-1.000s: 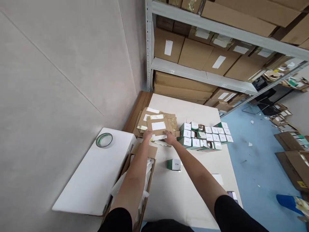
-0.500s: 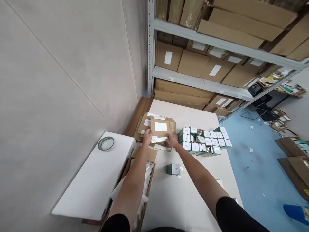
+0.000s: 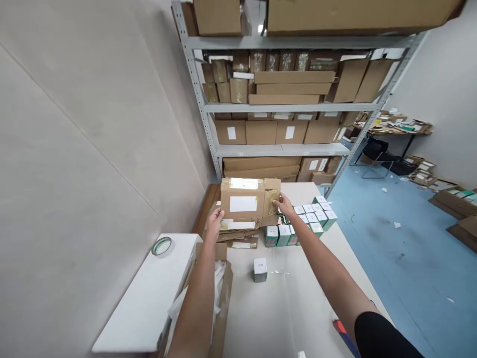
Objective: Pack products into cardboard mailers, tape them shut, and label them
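Note:
A flattened brown cardboard piece [image 3: 248, 203] with a white label and shiny tape is raised above the white table [image 3: 290, 308]. My left hand [image 3: 215, 222] grips its lower left corner. Its right edge is pinched by my right hand [image 3: 285, 204]. More flattened cardboard [image 3: 238, 238] lies under it on the table. To the right stands a block of several small green and white boxes [image 3: 301, 223]. One small green box [image 3: 260, 270] stands alone nearer to me.
An open carton with white wrapping [image 3: 219, 293] sits by my left arm, beside a white board [image 3: 149, 293] bearing a tape roll [image 3: 161, 245]. Metal shelving [image 3: 290, 107] full of brown cartons rises behind the table. Blue floor and scattered cartons [image 3: 458, 209] are on the right.
Both hands have lifted the top cardboard piece off the stack and tilted it upright. The camera has swung upward, showing more of the shelving.

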`<state>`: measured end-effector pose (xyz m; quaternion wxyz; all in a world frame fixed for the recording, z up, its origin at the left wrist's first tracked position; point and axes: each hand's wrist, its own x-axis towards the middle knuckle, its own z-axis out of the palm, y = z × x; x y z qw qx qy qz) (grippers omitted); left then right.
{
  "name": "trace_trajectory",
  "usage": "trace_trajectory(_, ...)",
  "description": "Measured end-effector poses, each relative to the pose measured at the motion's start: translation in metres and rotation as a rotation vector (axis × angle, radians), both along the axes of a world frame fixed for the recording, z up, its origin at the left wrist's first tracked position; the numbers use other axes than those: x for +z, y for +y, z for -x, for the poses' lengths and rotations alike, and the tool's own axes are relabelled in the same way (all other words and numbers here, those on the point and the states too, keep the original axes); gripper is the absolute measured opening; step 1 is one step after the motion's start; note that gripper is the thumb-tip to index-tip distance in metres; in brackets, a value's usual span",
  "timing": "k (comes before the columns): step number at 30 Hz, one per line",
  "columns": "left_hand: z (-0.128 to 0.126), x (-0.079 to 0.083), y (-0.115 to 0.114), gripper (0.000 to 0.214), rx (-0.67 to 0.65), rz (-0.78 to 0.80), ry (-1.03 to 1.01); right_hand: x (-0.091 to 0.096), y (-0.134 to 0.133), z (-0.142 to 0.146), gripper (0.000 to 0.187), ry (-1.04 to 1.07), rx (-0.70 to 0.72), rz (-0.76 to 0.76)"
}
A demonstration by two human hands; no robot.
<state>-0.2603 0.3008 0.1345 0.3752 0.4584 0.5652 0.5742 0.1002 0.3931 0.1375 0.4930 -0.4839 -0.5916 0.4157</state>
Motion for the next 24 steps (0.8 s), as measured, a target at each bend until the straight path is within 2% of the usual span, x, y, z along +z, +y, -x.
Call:
trace_trajectory(3, -0.037, 0.014, -0.034, 0.050, 0.015, -0.035, 0.039, 0.015, -0.041, -0.044, 0.054, 0.206, 0.020, 0.021)
trace_trajectory(6, -0.078, 0.022, -0.072, 0.059, 0.007, -0.056, 0.106, 0.018, -0.089, -0.086, 0.047, 0.282, 0.017, -0.037)
trace_trajectory(8, -0.105, 0.022, -0.098, 0.064, 0.009, -0.036, 0.139, 0.016, -0.122, -0.113, 0.045, 0.295, 0.005, -0.057)
trace_trajectory(11, -0.145, 0.012, -0.137, 0.062, 0.023, 0.008, 0.162, 0.008, -0.171, -0.151, 0.046, 0.294, -0.017, -0.046)
trace_trajectory(14, -0.183, -0.006, -0.177, 0.064, 0.033, 0.025, 0.154, -0.010, -0.216, -0.184, 0.045, 0.268, -0.031, -0.018)
trace_trajectory(17, -0.214, -0.028, -0.218, 0.064, 0.045, 0.072, 0.148, -0.036, -0.257, -0.205, 0.042, 0.201, -0.082, 0.015)
trace_trajectory(21, -0.240, -0.054, -0.267, 0.053, 0.093, 0.159, 0.160, -0.078, -0.306, -0.211, 0.039, 0.078, -0.122, 0.104)
trace_trajectory(24, -0.243, -0.068, -0.296, 0.060, 0.116, 0.208, 0.169, -0.105, -0.335, -0.203, 0.043, -0.023, -0.097, 0.185)
